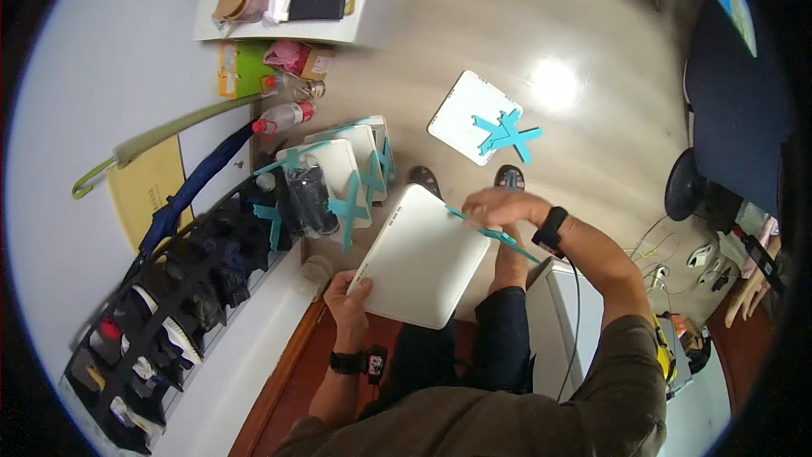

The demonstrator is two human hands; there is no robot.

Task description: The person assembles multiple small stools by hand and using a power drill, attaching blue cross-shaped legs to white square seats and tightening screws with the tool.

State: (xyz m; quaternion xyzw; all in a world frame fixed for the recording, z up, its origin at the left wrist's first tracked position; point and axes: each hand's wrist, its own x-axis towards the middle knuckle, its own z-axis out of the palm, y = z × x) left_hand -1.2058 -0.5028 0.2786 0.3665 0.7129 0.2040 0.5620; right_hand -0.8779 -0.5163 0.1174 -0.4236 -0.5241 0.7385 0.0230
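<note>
Above my lap is a white rectangular board [414,258] with rounded corners. My left hand [347,303] is closed on its lower left edge, thumb on the top face. My right hand [503,206] is over the board's upper right edge, fingers bent around a flat teal leg piece [499,237]. That piece lies along the edge; whether it is fixed to the board I cannot tell. Another white board [461,114] lies on the floor beyond my feet, with loose teal crossed pieces [507,133] on it.
To the left stand several white boards [338,165] with teal legs, by a black shoe rack [216,279]. Plastic bottles [288,117], a blue umbrella [199,178] and a white table [364,0] are farther off. At right are a white cabinet [554,313] and loose cables [655,250].
</note>
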